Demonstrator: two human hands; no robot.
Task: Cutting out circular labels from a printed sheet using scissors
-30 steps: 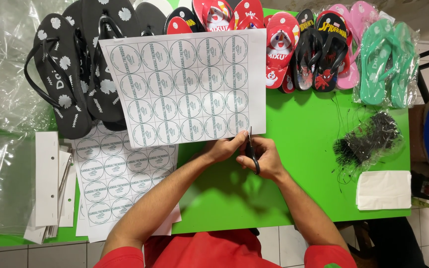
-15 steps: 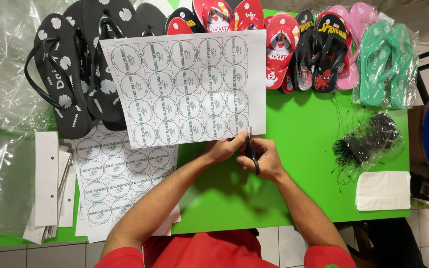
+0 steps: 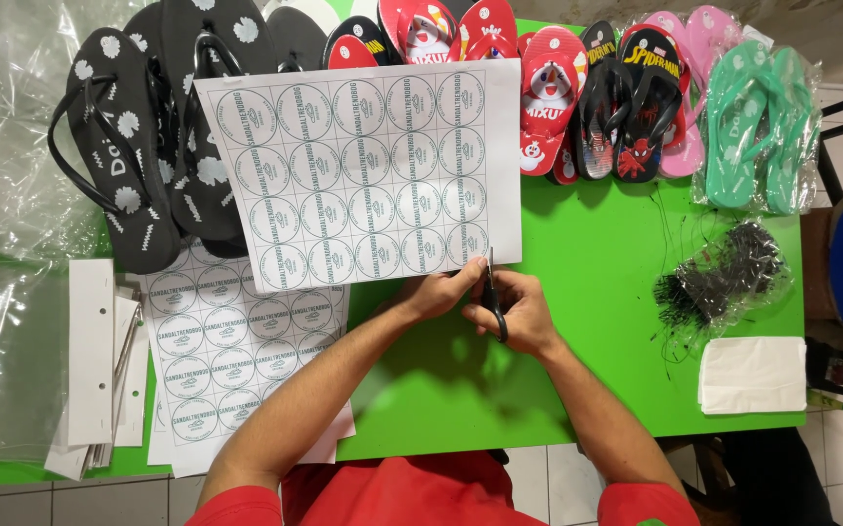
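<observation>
A white sheet printed with rows of round green labels [image 3: 363, 170] lies on the green table [image 3: 587, 321]. My left hand [image 3: 438, 289] pinches the sheet's lower right edge. My right hand [image 3: 522, 312] grips black scissors [image 3: 493, 297], whose blades point up at that lower edge near the corner. A second label sheet [image 3: 231, 356] lies flat to the lower left, partly under the first.
Black flip-flops [image 3: 163, 117] lie at the back left. Red, black, pink and green pairs [image 3: 636, 97] line the back right. A bag of black ties [image 3: 724, 282] and a white stack [image 3: 753, 375] sit right. White card strips [image 3: 90, 360] and clear plastic bags [image 3: 2, 127] are left.
Both hands stay at the sheet's lower right edge. The scissors have shifted only slightly; nothing else has moved.
</observation>
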